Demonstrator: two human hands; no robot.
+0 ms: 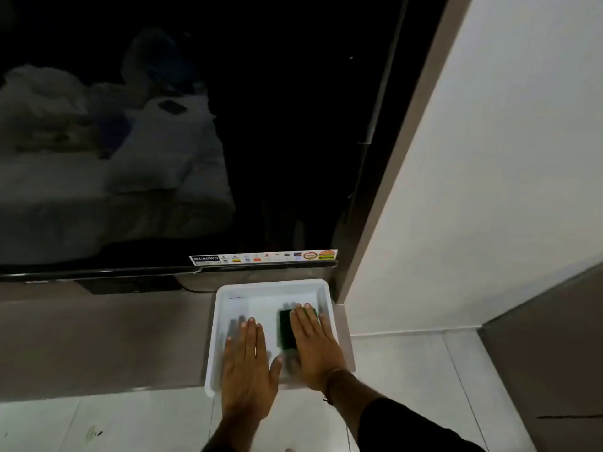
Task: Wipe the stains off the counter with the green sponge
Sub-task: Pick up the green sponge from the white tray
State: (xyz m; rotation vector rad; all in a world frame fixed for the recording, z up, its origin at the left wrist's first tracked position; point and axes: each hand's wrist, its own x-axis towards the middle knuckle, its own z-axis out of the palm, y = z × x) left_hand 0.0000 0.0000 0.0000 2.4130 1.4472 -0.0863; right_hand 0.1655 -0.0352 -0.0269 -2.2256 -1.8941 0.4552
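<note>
green sponge: likely light, soft, compressible | lies in white tray | right hand flat over it, fingers extended, not clenched | left hand flat, released | grip: pinch long edges

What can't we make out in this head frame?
- Green rectangular sponge: its right part is covered by the flat right hand, so grip is unclear.
- Floor of the white plastic tray: partly hidden by both hands; the left hand hovers or rests, can't tell.
- Stains on the brown counter: none discernible in dim light.
- Sticker strip on the black TV: print mostly too small.
</note>
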